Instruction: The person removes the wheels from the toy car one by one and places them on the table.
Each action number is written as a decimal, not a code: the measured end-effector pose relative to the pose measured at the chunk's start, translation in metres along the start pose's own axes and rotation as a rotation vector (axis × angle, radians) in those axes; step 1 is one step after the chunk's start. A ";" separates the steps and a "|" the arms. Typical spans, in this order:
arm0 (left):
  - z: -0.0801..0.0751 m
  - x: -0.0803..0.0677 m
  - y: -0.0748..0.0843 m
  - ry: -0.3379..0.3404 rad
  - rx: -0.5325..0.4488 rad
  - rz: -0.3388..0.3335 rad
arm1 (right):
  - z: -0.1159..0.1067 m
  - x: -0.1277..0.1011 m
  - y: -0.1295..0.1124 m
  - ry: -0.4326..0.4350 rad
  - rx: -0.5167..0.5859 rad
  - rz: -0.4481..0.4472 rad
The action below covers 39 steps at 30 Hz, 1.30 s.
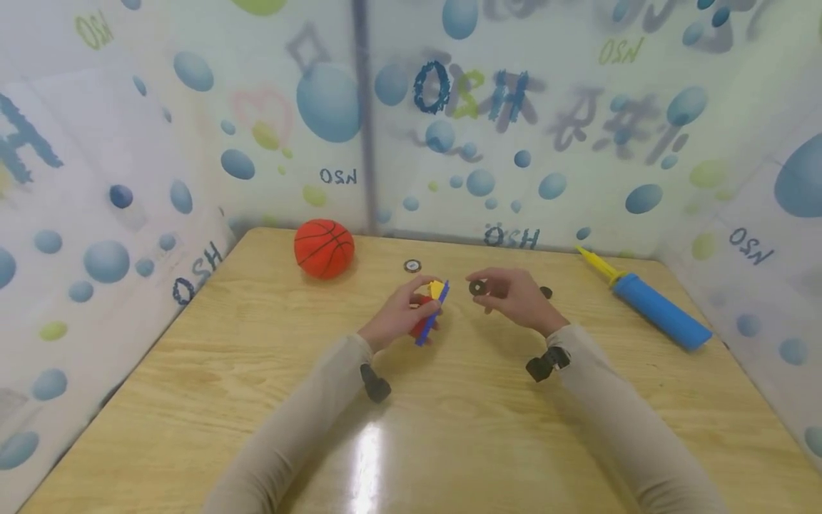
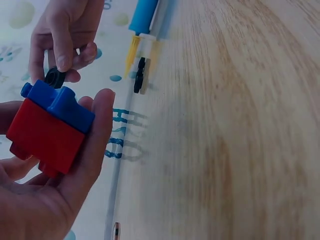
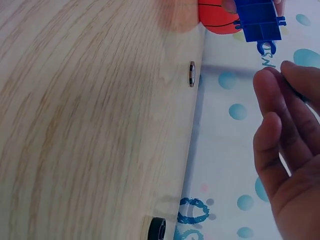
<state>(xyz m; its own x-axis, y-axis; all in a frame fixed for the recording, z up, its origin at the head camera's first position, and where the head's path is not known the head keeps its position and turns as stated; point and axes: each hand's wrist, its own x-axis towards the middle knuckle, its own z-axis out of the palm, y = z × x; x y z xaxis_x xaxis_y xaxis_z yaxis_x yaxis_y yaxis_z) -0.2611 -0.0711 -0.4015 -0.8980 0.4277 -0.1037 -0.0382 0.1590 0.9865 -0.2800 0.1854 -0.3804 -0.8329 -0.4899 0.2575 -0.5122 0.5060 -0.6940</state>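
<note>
My left hand [image 1: 398,318] grips a toy block car, its blue base [image 1: 432,321] tilted up on edge. Red [image 2: 47,135] and yellow [image 1: 437,289] blocks sit on that base. In the right wrist view the base's blue underside [image 3: 257,21] shows small side pegs and a hook-shaped end. My right hand [image 1: 516,296] pinches a small black toy wheel [image 1: 477,288] between thumb and fingers, a short gap to the right of the car. The left wrist view shows this wheel [image 2: 54,77] just behind the car; my right fingers mostly hide it in the right wrist view.
Another black wheel [image 1: 546,292] is on the wooden table [image 1: 488,428] behind my right hand. A small round dial-like disc [image 1: 412,265] lies farther back. A red basketball [image 1: 324,248] stands back left, a blue and yellow hand pump [image 1: 661,310] at right. Patterned walls enclose the table.
</note>
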 end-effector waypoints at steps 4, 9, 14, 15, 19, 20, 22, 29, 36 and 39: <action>0.001 -0.001 0.002 -0.011 0.014 -0.007 | -0.001 -0.001 0.002 0.005 -0.028 0.007; 0.000 -0.002 0.000 -0.025 0.031 -0.008 | -0.001 -0.003 0.005 0.040 -0.120 -0.011; -0.001 -0.002 -0.003 -0.033 0.040 -0.012 | -0.002 -0.004 0.007 0.083 -0.193 -0.030; -0.001 -0.003 -0.003 -0.034 0.041 -0.012 | -0.002 -0.005 0.007 0.084 -0.198 -0.025; -0.002 -0.003 -0.005 -0.040 0.041 -0.010 | -0.003 -0.006 0.006 0.067 -0.205 0.007; -0.002 -0.003 -0.006 -0.041 0.041 -0.011 | -0.004 -0.007 0.007 0.060 -0.208 0.009; -0.002 -0.003 -0.006 -0.042 0.041 -0.009 | -0.004 -0.008 0.008 0.047 -0.219 0.005; -0.003 -0.005 -0.006 -0.050 0.039 -0.018 | -0.007 -0.011 0.011 0.017 -0.226 -0.012; -0.009 -0.009 -0.006 -0.068 0.148 0.011 | -0.017 -0.014 0.024 -0.005 -0.294 0.017; -0.010 -0.010 -0.007 -0.067 0.243 0.051 | -0.022 -0.016 0.031 -0.010 -0.306 0.040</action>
<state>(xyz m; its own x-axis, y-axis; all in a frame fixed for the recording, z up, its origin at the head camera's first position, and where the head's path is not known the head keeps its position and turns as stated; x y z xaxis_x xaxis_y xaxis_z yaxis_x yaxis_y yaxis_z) -0.2560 -0.0858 -0.4061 -0.8648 0.4971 -0.0708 0.1202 0.3418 0.9321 -0.2872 0.2244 -0.3917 -0.8522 -0.4717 0.2263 -0.5198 0.7145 -0.4682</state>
